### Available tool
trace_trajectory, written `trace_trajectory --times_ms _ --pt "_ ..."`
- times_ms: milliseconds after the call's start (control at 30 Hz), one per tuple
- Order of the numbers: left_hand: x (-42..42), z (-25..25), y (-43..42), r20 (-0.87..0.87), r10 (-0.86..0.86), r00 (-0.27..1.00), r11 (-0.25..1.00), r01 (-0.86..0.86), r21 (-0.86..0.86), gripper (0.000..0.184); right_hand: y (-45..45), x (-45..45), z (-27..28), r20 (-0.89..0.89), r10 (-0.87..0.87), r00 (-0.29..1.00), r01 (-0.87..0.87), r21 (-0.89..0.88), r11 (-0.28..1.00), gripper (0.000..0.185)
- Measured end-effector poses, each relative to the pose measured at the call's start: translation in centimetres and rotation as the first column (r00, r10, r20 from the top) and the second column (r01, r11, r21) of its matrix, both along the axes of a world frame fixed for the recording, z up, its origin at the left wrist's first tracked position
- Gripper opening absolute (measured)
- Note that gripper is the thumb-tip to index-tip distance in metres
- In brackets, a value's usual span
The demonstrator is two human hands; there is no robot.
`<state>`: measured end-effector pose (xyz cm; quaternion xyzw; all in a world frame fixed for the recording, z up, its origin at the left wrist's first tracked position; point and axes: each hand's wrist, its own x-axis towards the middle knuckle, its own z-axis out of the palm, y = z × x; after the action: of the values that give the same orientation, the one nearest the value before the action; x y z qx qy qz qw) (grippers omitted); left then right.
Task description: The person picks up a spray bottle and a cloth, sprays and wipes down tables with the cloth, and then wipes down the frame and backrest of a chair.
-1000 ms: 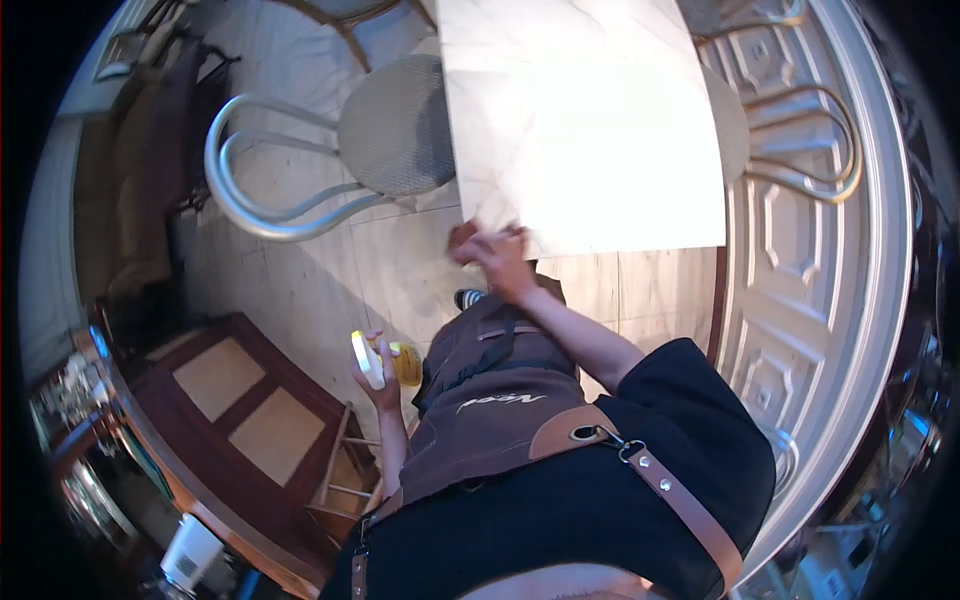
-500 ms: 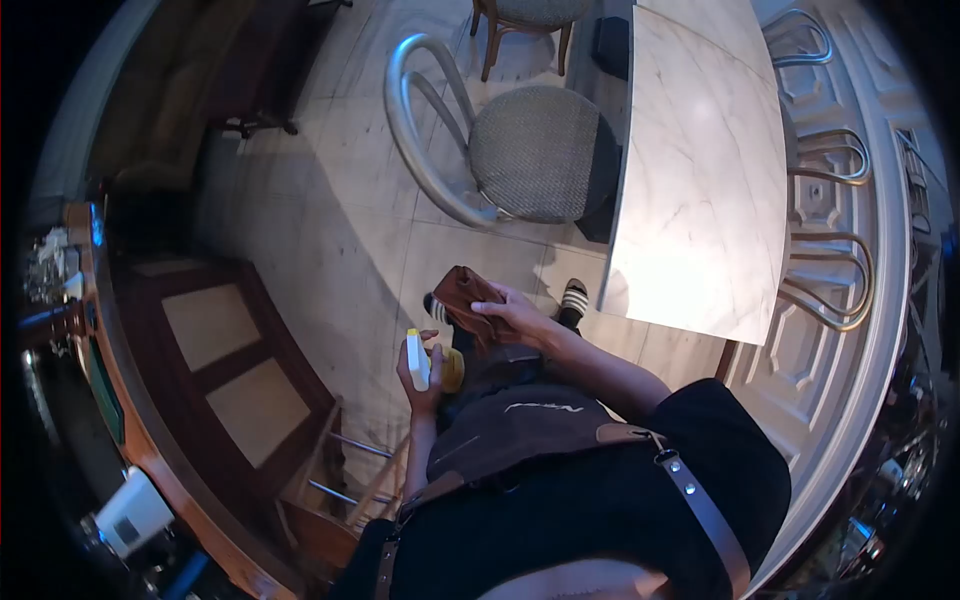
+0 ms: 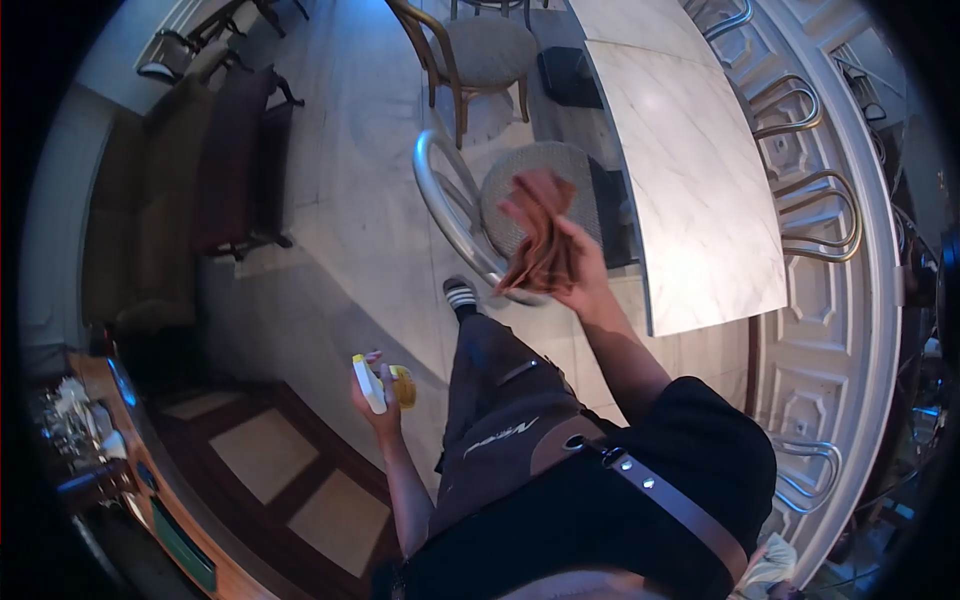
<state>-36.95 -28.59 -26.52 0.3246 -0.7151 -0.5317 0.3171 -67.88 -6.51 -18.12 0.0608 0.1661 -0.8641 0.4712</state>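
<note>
My left hand (image 3: 386, 408) is closed around a spray bottle (image 3: 404, 388) with a yellow body and a white trigger head, held low to the left of my apron. In my right hand (image 3: 588, 268) is a crumpled reddish-brown cloth (image 3: 543, 230), slightly blurred by motion. The cloth hangs in front of a silver-framed chair (image 3: 432, 178) and hides part of its grey woven seat. Close to my right hand is the edge of a white marble-look table (image 3: 700, 190); the hand does not appear to touch it.
A wooden chair (image 3: 440, 62) stands farther ahead beside the table. More metal-framed chairs (image 3: 822, 215) line the panelled wall on the right. On the left are a dark red low table (image 3: 232, 185), a brown sofa (image 3: 140, 235) and a wooden counter (image 3: 150, 490).
I have stepped forward toward the table. My right hand has moved forward and right with the cloth, which now hangs looser. The spray bottle has shifted left, away from the cloth.
</note>
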Motion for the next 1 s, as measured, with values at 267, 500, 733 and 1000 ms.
trace_trajectory --times_ms 267,500,733,1000 --pt "-8.9 -1.0 -13.9 0.129 -0.148 0.981 0.985 0.157 -0.069 0.022 -8.6 -12.0 -7.5 -0.335 -0.121 0.934 0.214 0.258 0.942 0.03" --pt "-20.8 2.7 -23.5 0.278 -0.409 0.869 0.911 0.404 0.079 0.024 -18.9 -15.6 -9.6 -0.074 -0.33 0.941 0.321 0.505 0.801 0.04" --pt "-37.6 2.9 -28.2 0.252 -0.694 0.675 0.711 0.697 0.09 0.022 -19.7 -16.4 -10.3 -0.129 -0.465 0.876 0.437 0.621 0.651 0.049" --pt "-57.7 1.9 -30.9 0.108 -0.974 0.197 0.213 0.963 0.166 0.024 -21.5 -23.8 -8.8 -0.084 -0.674 0.734 0.479 0.769 0.424 0.045"
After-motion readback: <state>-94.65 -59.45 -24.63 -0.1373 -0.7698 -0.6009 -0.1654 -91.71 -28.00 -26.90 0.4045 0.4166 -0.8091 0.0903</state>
